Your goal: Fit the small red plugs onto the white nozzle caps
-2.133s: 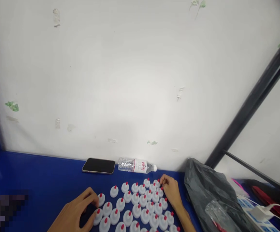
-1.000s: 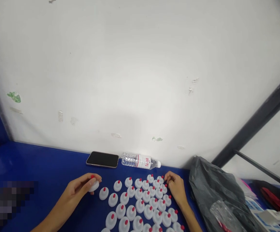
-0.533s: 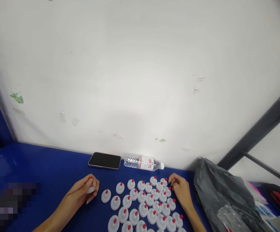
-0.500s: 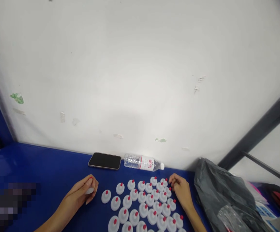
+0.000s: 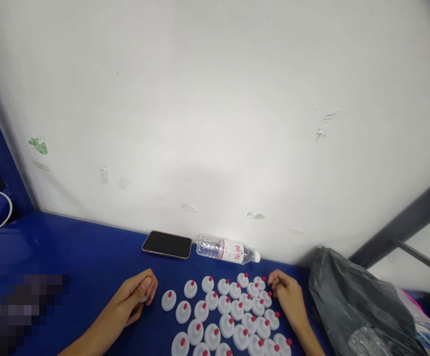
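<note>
On the blue table, several white round nozzle caps [image 5: 226, 325] with red tips stand upright in loose rows. My left hand [image 5: 136, 295] is closed around one more white nozzle cap [image 5: 144, 298], to the left of the rows. Its thumb and fingers hide most of that cap, leaving a little white and red in sight. Beside the caps' right edge rests my right hand [image 5: 287, 295], fingers loosely bent and a little apart, with no object seen in it. Its fingertips are close to the cap nearest the back right corner [image 5: 259, 283].
A black-screened phone [image 5: 167, 244] and a clear plastic bottle [image 5: 227, 249] lie along the white wall [image 5: 200, 123]. A dark grey plastic bag [image 5: 359, 301] bulges at the right, by a slanted dark beam [image 5: 404, 217]. A white cable [image 5: 9, 210] hangs at far left.
The whole view has shifted, so the table's things appear slightly further right. My left fingers have turned and now cover more of the held cap. My right hand stays beside the caps.
</note>
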Motion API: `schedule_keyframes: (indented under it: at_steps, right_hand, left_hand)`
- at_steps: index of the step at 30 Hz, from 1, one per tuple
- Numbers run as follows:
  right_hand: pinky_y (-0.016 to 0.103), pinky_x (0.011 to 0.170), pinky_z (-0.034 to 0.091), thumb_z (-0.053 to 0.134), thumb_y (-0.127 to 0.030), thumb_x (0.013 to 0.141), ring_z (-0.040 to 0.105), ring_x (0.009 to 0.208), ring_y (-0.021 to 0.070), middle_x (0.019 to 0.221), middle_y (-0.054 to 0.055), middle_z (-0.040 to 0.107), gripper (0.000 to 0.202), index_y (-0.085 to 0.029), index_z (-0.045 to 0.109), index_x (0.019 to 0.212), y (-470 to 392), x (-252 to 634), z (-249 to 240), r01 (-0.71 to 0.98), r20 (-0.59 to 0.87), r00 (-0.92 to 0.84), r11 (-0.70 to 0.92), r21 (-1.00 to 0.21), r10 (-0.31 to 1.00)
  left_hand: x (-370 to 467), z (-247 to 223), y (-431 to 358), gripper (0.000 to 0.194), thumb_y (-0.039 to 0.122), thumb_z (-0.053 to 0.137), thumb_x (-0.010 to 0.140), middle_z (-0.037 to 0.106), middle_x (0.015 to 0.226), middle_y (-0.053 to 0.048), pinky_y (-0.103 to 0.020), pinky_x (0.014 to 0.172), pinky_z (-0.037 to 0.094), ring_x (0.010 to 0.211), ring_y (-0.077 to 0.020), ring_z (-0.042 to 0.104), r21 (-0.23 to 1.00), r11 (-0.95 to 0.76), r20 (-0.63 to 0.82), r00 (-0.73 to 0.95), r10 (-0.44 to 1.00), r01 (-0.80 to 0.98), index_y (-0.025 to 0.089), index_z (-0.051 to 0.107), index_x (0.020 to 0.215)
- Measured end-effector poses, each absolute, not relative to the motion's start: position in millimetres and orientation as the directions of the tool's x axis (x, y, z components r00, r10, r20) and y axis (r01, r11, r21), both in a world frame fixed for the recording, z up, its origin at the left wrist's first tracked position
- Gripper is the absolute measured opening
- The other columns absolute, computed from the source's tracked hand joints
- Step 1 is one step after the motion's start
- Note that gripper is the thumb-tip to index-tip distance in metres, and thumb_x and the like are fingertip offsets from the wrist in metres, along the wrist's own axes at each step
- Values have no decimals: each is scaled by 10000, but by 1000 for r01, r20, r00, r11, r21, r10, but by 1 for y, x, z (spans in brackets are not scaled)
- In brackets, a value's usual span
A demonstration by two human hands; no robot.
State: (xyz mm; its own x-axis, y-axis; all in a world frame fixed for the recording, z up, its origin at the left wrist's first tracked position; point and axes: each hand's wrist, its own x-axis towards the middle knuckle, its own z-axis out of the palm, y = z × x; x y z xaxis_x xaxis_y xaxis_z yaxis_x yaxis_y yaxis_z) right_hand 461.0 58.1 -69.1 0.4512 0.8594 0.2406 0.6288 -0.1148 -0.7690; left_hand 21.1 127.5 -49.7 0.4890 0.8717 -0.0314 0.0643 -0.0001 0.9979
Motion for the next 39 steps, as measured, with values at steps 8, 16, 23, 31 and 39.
schedule_keyframes:
  at_steps: [8,16,23,31,39]
  right_hand:
    - [286,574,377,401,-283,604,554,536,189,537,-31,558,231,-236,621,655,56,463,-69,626,230,448,-120,-771,864]
    - [283,539,369,405,-310,592,538,512,184,519,-30,542,241,-236,628,645,57,463,-68,601,210,466,-134,-788,859]
    - [269,453,323,401,-338,571,461,439,157,510,-30,522,258,-233,626,643,58,464,-73,562,181,502,-160,-812,846]
    - [271,434,322,387,-355,528,457,414,157,469,-24,516,276,-233,626,592,62,462,-66,610,230,475,-130,-782,849]
    - [278,499,371,395,-325,516,527,481,178,492,-22,564,269,-235,628,616,58,452,-60,614,284,494,-99,-783,822]
  left_hand:
    - [21,-49,119,525,653,371,998,430,737,54,-232,449,228,505,-72,281,993,1,-54,458,887,114,199,489,762]
    - [24,-42,114,560,695,370,977,403,702,51,-218,446,255,526,-85,295,992,18,-71,435,897,126,201,464,730]
    - [26,-45,118,590,743,418,926,439,667,53,-192,376,262,456,-64,312,997,38,-60,396,916,62,197,486,717]
    - [29,-39,114,586,749,439,910,485,677,45,-176,389,273,482,-68,350,996,41,-70,398,915,82,191,519,753]
    - [33,-32,111,521,697,459,911,585,731,-15,-239,475,414,663,-178,545,987,-115,58,425,903,110,199,613,888]
